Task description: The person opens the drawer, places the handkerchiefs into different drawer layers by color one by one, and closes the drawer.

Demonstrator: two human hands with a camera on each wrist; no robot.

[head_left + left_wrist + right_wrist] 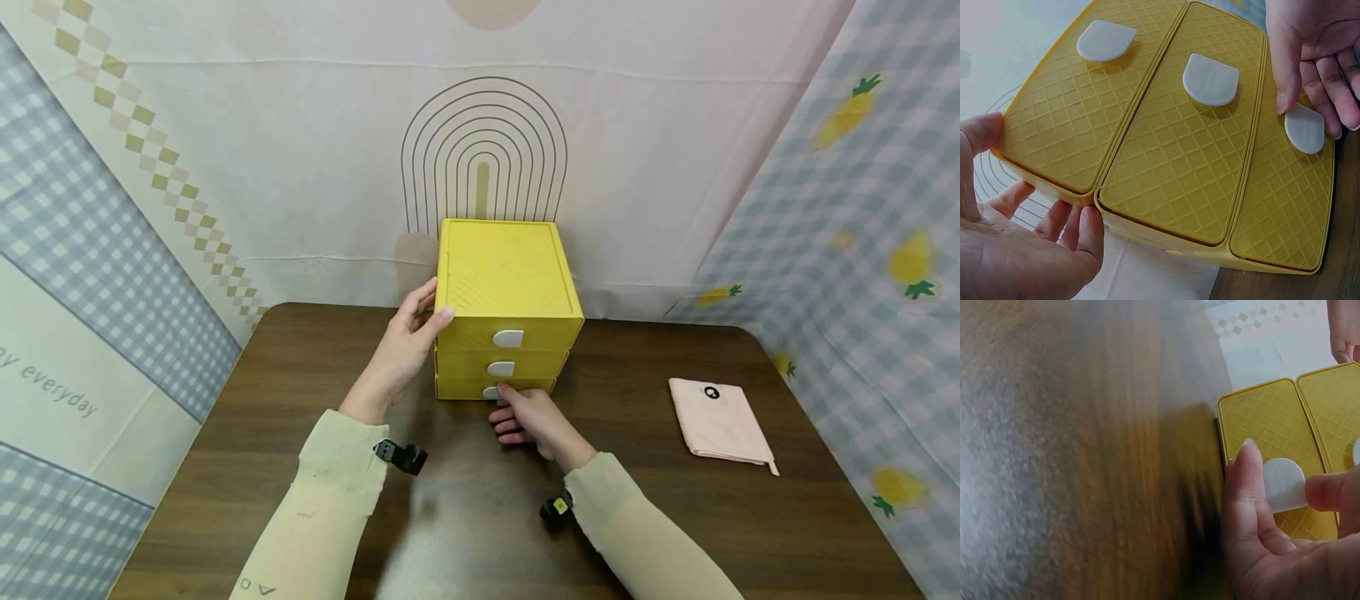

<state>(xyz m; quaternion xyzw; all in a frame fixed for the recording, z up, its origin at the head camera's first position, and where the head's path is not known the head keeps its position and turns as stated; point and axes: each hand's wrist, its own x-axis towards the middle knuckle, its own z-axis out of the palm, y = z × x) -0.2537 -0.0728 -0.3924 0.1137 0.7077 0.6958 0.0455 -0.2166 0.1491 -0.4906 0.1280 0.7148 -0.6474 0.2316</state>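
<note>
A yellow three-drawer box [504, 271] stands on the table, its front quilted with diamond lines and a white handle on each drawer. My left hand [401, 346] steadies its left front corner, the thumb at the top front edge and the fingers along the side. Down at the bottom drawer [1285, 194], my right hand [536, 421] has thumb and fingers on either side of the white handle [1284, 485], pinching it. The middle handle [1211, 80] and top handle [1107, 41] are untouched. All three drawers sit closed.
A folded pink cloth [722, 421] with a small black round mark lies on the right of the brown wooden table [465, 525]. Behind the box hangs a white patterned cloth [322, 167]. Checked cloths [832, 275] flank the table.
</note>
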